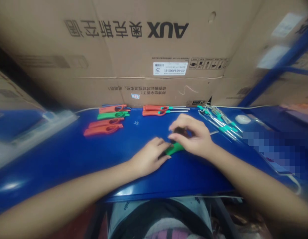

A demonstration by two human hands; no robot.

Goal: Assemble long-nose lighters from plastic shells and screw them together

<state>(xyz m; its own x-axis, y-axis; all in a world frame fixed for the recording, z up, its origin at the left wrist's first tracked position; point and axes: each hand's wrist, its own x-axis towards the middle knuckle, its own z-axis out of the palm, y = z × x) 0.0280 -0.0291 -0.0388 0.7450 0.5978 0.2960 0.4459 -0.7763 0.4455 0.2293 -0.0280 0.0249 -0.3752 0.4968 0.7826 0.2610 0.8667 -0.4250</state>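
A green stick-lighter handle (pixel 175 148) lies low over the blue table between my two hands. My left hand (pixel 150 157) is closed on its left end, with thumb and fingers pinching it. Over its right part my right hand (pixel 195 134) is curled, thumb and fingers bent around something dark (pixel 180 131) that I cannot make out. The tip of a thin metal rod (pixel 214 132) shows just right of that hand; whether it joins the green handle is hidden.
Orange handles (pixel 104 129) and a green one (pixel 113 115) lie at the back left. Orange lighters with metal tubes (pixel 155 113) are at the back middle. Several metal tubes with teal parts (pixel 224 126) lie right, beside a white rounded object (pixel 242 119). A cardboard wall (pixel 134 66) stands behind.
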